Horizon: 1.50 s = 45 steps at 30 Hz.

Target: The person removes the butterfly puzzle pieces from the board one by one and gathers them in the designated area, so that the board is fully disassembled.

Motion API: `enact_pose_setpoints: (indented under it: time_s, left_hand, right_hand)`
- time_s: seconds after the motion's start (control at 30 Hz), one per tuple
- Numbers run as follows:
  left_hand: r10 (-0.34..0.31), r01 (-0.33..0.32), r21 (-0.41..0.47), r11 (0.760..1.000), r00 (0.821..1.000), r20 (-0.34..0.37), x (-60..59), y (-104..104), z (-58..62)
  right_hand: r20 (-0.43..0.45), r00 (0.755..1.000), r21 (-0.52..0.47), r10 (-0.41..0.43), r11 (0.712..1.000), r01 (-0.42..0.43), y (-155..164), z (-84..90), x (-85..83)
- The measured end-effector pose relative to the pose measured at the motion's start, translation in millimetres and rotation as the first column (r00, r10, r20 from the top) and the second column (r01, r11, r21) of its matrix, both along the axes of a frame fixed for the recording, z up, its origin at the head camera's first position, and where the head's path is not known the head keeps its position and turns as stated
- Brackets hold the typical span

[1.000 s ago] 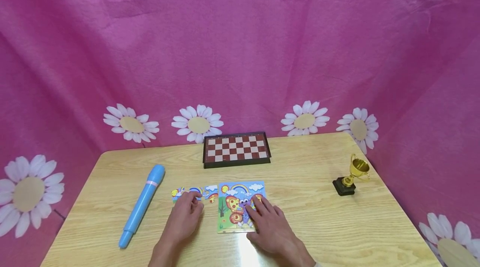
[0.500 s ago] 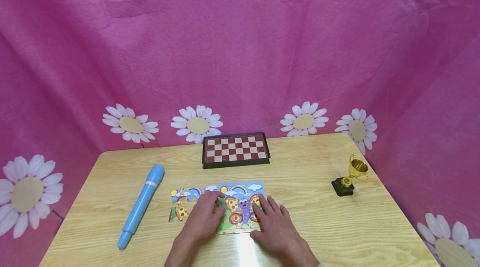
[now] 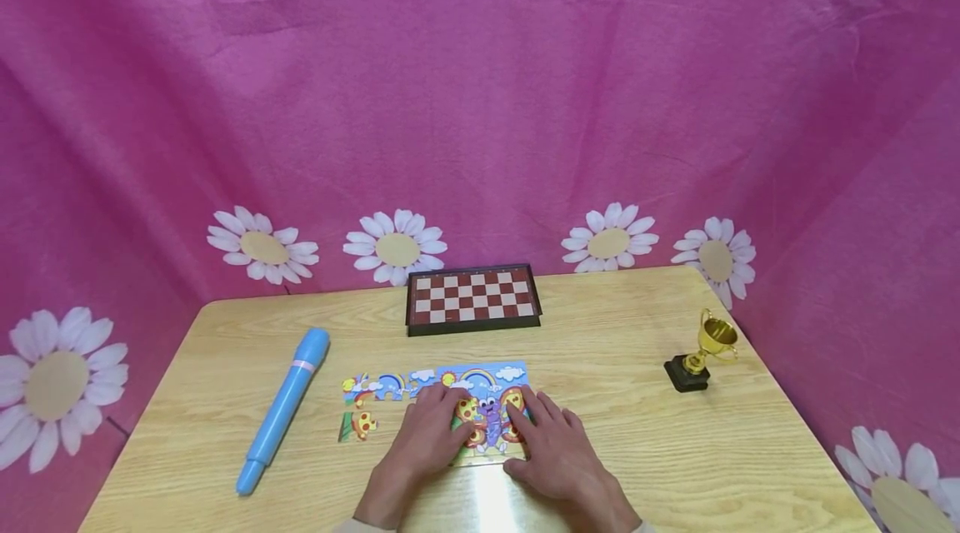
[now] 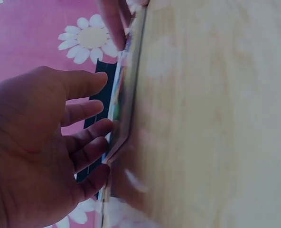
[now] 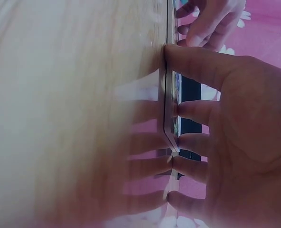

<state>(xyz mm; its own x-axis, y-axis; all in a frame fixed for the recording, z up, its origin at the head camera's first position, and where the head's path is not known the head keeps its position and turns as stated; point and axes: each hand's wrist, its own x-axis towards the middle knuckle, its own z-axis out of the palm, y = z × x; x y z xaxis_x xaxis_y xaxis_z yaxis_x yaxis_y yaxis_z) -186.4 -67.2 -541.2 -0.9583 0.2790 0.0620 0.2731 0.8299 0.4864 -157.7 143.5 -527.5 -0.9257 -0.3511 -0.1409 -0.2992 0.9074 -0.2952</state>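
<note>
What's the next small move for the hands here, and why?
Probably the left hand lifts off the puzzle board and reaches left for the loose mushroom piece, while the right hand steadies the board. That piece and the strip of sky pieces lie off the board on the table.

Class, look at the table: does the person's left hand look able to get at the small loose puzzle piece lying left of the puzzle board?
Probably yes. The left hand rests on the puzzle board, and the loose piece lies just to its left on bare table with nothing between them.
</note>
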Motion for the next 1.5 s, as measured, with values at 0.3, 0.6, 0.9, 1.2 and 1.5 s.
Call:
enact_pose_setpoints:
  time_s: [0.3,0.6,0.9,1.2,1.5]
  left_hand:
    - [0.015,-0.016,-0.028,0.999,1.000,-0.019,-2.1,7,-3.7]
    - [0.051,-0.051,-0.012,0.999,0.998,-0.024,-2.9,15,-5.3]
    - [0.078,-0.079,0.032,0.996,0.997,0.029,-7.2,17,-6.2]
    - [0.084,-0.086,0.036,0.996,0.995,0.060,-8.6,17,-3.7]
    - [0.090,-0.093,0.057,0.994,0.994,0.063,-10.2,18,-2.7]
  right_hand:
    - [-0.022,1.000,0.021,-0.004,1.000,0.004,0,-1.8,-0.2]
    - [-0.029,1.000,0.029,-0.004,1.000,0.005,1,-3.1,0.5]
    - [-0.026,1.000,0.032,-0.009,0.999,0.010,1,-3.4,0.8]
    - [-0.031,1.000,0.026,-0.005,1.000,0.006,1,-2.2,0.5]
    - [-0.043,0.999,0.035,-0.009,0.999,0.010,0,-3.9,-0.5]
